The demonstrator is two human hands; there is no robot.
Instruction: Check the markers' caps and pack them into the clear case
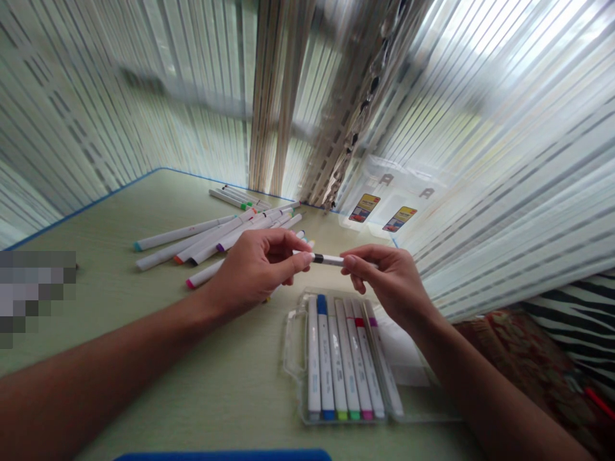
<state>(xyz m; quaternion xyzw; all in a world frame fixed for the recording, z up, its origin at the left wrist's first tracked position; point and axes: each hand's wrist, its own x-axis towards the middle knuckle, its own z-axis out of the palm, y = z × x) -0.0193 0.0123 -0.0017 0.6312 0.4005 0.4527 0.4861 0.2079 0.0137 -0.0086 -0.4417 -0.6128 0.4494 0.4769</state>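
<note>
A slim white marker [331, 260] with a dark band is held level between my two hands, above the table. My left hand [269, 262] pinches its left end between thumb and fingers. The other end is gripped by my right hand [382, 275], whose fingers hide part of it. Just below lies a clear plastic marker case [294, 342], open, with several white markers [339, 365] lined up side by side; their ends are blue, green, pink and grey. Behind my left hand a loose heap of white markers [206, 240] with coloured ends is spread out, partly covered by that hand.
The pale green table [192, 378] has a blue edge. A clear plastic case with two labels [364, 208] stands at the back right against striped curtains [192, 83]. A zebra-striped cloth [576, 314] is at the right, and a blurred-out patch [33, 288] at the left.
</note>
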